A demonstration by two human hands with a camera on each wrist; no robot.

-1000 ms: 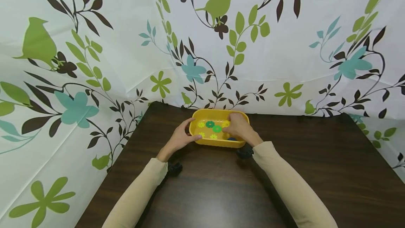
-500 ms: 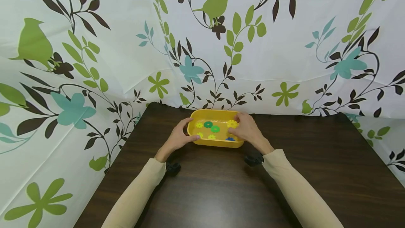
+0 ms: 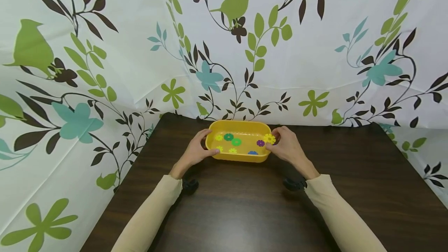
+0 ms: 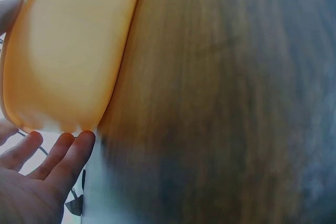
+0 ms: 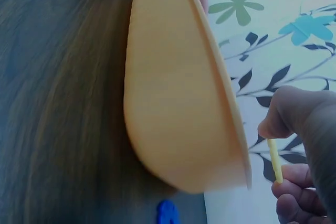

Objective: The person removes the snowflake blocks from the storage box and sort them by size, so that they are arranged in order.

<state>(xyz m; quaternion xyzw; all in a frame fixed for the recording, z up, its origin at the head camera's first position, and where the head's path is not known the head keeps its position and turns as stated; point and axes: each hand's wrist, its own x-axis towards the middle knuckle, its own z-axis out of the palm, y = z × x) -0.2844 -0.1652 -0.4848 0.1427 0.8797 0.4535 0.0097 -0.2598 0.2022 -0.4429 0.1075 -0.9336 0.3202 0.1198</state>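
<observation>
A yellow plastic tub (image 3: 241,157) stands near the table's far edge. My left hand (image 3: 194,151) grips its left end, thumb over the front rim; in the left wrist view the fingertips press against the tub's end wall. At the right end, my right hand (image 3: 289,147) pinches a yellow flower-shaped disc (image 3: 269,139) between thumb and fingers, close over the rim. That disc (image 5: 274,161) shows edge-on in the right wrist view. Inside the tub lie a dark green disc (image 3: 228,137), a light green disc (image 3: 236,142), a purple disc (image 3: 260,143), a blue disc (image 3: 252,153) and several small yellow ones.
A dark wood-grain table (image 3: 238,213) spreads in front of the tub. Behind it hangs a white cloth (image 3: 224,100) printed with birds and leaves. In the right wrist view, a blue piece (image 5: 168,212) lies on the table past the tub's end.
My right hand has come up and to the right, from inside the tub to its right rim, bringing the yellow disc. The purple disc is now uncovered. The left hand keeps its grip.
</observation>
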